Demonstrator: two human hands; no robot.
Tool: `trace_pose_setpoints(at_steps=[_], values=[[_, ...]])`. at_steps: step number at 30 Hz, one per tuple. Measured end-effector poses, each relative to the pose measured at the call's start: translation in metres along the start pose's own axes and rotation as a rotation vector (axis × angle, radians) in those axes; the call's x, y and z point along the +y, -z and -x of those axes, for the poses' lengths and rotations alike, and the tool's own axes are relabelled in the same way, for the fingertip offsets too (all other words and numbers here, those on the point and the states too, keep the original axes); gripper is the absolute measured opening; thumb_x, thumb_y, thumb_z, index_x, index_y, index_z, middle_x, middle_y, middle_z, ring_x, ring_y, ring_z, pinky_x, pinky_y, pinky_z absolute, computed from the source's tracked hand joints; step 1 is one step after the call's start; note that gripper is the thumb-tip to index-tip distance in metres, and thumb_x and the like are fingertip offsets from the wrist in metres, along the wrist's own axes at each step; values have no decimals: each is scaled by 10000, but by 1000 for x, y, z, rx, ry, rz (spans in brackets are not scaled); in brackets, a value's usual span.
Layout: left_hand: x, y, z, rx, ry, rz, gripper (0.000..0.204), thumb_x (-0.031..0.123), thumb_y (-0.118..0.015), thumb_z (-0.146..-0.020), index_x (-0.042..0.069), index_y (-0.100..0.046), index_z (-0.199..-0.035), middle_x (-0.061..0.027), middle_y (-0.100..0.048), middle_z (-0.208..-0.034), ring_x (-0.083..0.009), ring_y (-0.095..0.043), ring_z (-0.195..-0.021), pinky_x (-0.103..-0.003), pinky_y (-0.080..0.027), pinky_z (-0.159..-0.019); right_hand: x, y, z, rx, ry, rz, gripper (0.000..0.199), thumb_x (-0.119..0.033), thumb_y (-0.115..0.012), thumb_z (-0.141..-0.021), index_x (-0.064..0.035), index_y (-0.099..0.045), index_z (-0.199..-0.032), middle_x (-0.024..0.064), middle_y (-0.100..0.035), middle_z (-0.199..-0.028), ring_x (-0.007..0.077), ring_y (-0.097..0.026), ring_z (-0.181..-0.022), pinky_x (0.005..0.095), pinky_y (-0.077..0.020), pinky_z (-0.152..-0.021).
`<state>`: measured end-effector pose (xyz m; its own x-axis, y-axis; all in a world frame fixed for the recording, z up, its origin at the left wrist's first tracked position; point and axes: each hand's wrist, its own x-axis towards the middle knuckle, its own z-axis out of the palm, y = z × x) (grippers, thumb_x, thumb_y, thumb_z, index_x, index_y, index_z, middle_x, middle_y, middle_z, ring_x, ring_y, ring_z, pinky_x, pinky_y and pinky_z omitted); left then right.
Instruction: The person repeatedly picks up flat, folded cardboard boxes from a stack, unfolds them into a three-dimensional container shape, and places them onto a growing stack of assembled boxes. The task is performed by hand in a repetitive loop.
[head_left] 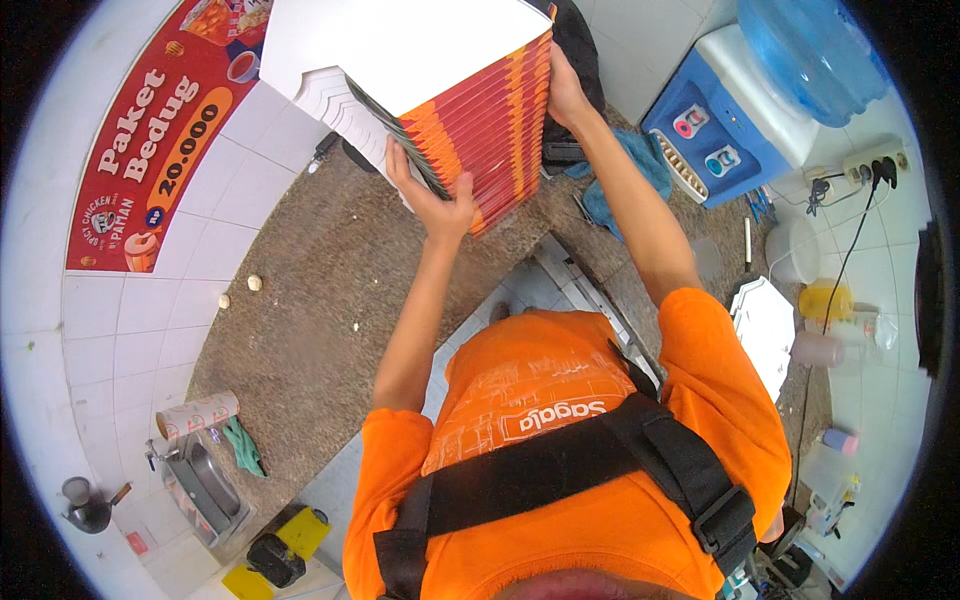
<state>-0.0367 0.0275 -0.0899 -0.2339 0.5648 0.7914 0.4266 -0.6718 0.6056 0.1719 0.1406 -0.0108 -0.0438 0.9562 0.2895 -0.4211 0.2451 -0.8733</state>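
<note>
A thick stack of flat, unfolded cardboard food boxes (480, 130) is held up over the counter at the top of the view. Its upper face is plain white, and its layered edges show red and orange. My left hand (432, 195) grips the stack's near left side, thumb on the red edges and fingers toward the cut-out white flaps. At the far right side my right hand (567, 88) clasps it, with most of those fingers hidden behind the boxes. Whether the stack's lower edge touches the counter I cannot tell.
The brown stone counter (300, 330) carries small pale lumps (255, 283), a paper cup (198, 414) and a green cloth (243, 447). A sink (205, 485) lies lower left. On the right stand a blue water dispenser (725, 125), a blue towel (625, 180) and white cardboard pieces (763, 330).
</note>
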Motion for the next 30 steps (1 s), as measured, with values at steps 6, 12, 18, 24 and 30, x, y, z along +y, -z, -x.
trace_pose_setpoints(at_steps=[6,12,18,24,30], values=[[2,38,-42,238,-121,-174,594,451,-434,-1076,-8,-355,-1444,-222,-401,-1463,-356,-407,-1373,-549,-319,-1135,8,20,-49,64,237,228,482,-472,-510,-1068,-73,-580,-1329,64,-597,-1301,188,-568,-1173,363,-458,-986],[-35,67,-38,308,242,-12,420,324,-371,-1123,8,-430,-1394,-177,-535,-1370,-278,-543,-1240,-416,-433,-1022,10,18,-52,25,55,182,517,-482,-489,-1073,-79,-547,-1392,78,-591,-1333,211,-573,-1196,399,-471,-1009],[-62,66,-24,7,453,105,348,264,-445,-1122,-45,-570,-1221,-83,-653,-1096,-161,-588,-1011,-303,-463,-877,12,16,-41,45,-124,196,534,-436,-445,-1103,-66,-483,-1487,103,-599,-1414,217,-615,-1252,423,-534,-1041],[-84,66,-9,102,459,220,382,288,-439,-1124,-24,-586,-1289,-115,-669,-1169,-192,-623,-1038,-328,-487,-890,14,3,-26,166,-195,119,697,-551,-439,-1079,-45,-413,-1558,123,-526,-1495,261,-543,-1321,414,-435,-1104],[-57,107,67,284,671,156,274,255,-489,-1114,32,-588,-1239,-93,-675,-1112,-181,-646,-959,-322,-516,-815,44,48,50,373,-342,130,766,-574,-454,-1060,-40,-329,-1595,171,-479,-1551,325,-507,-1355,482,-382,-1127]])
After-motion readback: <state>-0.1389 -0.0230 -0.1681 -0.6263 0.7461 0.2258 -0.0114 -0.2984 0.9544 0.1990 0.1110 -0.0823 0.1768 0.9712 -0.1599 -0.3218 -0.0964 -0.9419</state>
